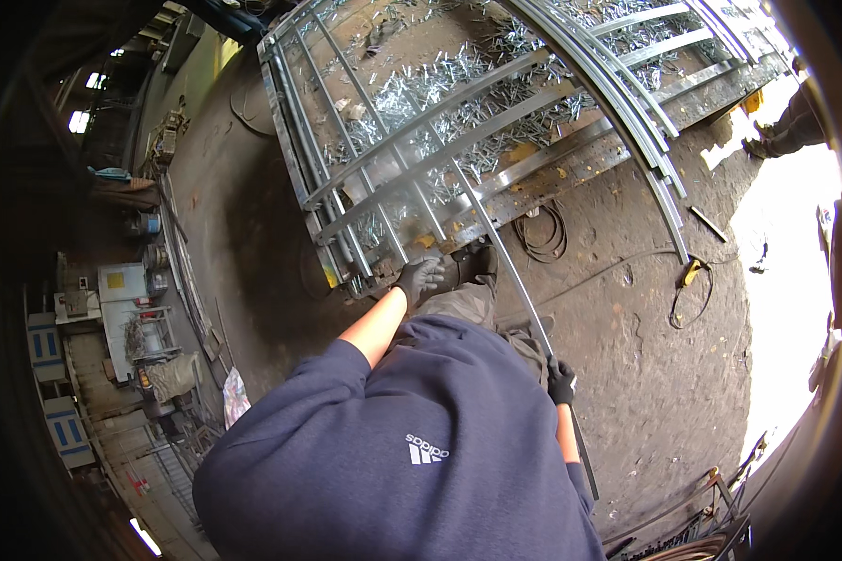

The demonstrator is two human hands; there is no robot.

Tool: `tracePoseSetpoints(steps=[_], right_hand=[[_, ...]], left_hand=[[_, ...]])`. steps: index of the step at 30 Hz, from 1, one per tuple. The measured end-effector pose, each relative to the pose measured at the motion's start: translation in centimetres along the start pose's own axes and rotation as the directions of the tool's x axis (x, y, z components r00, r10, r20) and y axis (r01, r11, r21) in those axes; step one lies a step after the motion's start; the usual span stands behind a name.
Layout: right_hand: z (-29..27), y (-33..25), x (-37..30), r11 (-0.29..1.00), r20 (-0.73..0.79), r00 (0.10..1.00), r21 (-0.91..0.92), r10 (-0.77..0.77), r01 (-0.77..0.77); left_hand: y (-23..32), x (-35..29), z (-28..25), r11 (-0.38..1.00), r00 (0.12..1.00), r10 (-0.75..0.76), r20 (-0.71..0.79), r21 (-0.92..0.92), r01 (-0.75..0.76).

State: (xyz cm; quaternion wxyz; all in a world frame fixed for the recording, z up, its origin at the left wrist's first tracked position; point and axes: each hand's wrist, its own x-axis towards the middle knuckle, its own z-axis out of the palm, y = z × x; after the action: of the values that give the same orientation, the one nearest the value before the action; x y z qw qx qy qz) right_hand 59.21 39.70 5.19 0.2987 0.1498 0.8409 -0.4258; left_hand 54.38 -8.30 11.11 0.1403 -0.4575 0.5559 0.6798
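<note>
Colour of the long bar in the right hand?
The long bar is silvery grey; head view shows it.

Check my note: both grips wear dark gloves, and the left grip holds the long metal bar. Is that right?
Wrong side: the head view shows the right grip holding the long metal bar, not the left grip. Both wear dark gloves.

Left hand (418,279) gloved, fingers (431,266) extended; right hand (561,382) gloved, curled; forearms (374,327) partly bare.

Long, thin grey metal bar (512,268), aslant across the table edge (571,178), in right hand (561,383).
</note>
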Motion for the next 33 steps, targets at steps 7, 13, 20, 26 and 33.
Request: tracePoseSetpoints(steps=[7,13,20,26,33], right_hand=[[14.3,-28.1,15.4,0.650,-0.047,0.699,0.330,-0.713,0.685],[10.1,-24.1,12.4,0.979,0.246,0.948,0.018,-0.202,0.204],[13.5,-21.8,13.8,0.993,0.208,0.974,0.094,-0.092,0.073],[15.9,-27.1,15.7,0.985,0.163,0.986,0.172,-0.024,-0.005],[16.3,-26.6,15.8,0.972,0.193,0.981,0.232,-0.001,-0.045]], left_hand=[[6.2,8.0,-2.9,0.906,0.910,0.415,0.023,0.085,-0.415],[16.0,19.4,-5.6,0.538,0.626,0.775,-0.091,0.615,-0.577],[17.1,27.4,-2.2,0.601,0.867,0.498,-0.021,0.729,-0.328],[19.6,24.1,-1.2,0.399,0.894,0.449,0.010,0.892,-0.211],[21.6,21.8,-1.0,0.422,0.923,0.385,0.014,0.887,-0.189]])
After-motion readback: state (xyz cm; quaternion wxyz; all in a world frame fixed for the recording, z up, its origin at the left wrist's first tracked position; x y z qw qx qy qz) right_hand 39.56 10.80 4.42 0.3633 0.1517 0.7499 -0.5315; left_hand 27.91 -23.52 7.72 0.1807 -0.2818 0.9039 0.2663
